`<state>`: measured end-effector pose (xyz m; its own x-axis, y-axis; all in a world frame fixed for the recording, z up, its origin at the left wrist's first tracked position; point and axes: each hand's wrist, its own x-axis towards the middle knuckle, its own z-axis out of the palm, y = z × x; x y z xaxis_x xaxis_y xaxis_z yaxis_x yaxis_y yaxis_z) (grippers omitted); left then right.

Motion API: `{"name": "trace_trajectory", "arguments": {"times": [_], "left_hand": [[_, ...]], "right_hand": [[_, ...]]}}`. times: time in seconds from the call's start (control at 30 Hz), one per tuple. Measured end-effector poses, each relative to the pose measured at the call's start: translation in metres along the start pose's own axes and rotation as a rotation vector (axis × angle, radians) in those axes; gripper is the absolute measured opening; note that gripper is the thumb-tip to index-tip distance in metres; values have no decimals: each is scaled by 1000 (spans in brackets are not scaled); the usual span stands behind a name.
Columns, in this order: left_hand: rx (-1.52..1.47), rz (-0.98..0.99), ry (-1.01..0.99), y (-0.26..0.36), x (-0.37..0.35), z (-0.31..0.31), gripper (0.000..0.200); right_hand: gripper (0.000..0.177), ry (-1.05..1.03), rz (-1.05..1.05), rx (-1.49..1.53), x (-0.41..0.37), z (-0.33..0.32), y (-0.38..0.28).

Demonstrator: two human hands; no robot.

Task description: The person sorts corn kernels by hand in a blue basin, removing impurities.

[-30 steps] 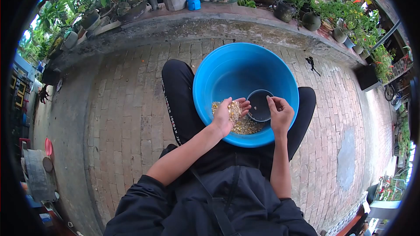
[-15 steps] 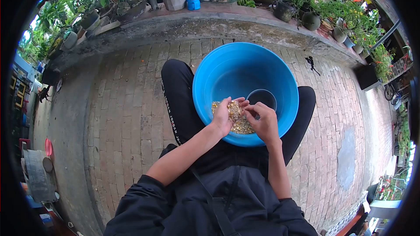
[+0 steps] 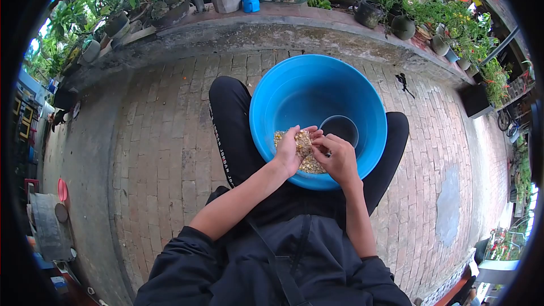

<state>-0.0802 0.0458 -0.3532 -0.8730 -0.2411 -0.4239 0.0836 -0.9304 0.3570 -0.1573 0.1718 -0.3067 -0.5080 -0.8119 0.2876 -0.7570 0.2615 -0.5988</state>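
i see left hand palm up, cupped open under heap of mixed grain, inside near part of blue tub. right hand comes in from right, thumb and fingers curled close together at heap; i cannot tell whether they pinch anything. loose grain lies in tub's near side, dark bowl just beyond right hand.

From my remote post I saw a loose, near-black jacket with sleeves bunched at the elbows, a vertical seam or zip down its front, and a dark strap. White "JORDAN" lettering edged the black trousers' left leg.
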Motion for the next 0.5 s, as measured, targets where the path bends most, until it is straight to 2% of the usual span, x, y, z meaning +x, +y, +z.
{"name": "trace_trajectory", "arguments": {"times": [0.23, 0.3, 0.4, 0.5], "left_hand": [[8, 6, 25, 0, 1, 1, 45], [-10, 5, 7, -1, 2, -1, 45], [12, 12, 11, -1, 2, -1, 46], [-8, -6, 4, -1, 3, -3, 44]], "right_hand": [[14, -95, -45, 97, -2, -1, 1], [14, -47, 11, 124, -1, -4, -2], [13, 3, -8, 28, 0, -2, 3], [12, -8, -12, 72, 0, 1, 3]]}}
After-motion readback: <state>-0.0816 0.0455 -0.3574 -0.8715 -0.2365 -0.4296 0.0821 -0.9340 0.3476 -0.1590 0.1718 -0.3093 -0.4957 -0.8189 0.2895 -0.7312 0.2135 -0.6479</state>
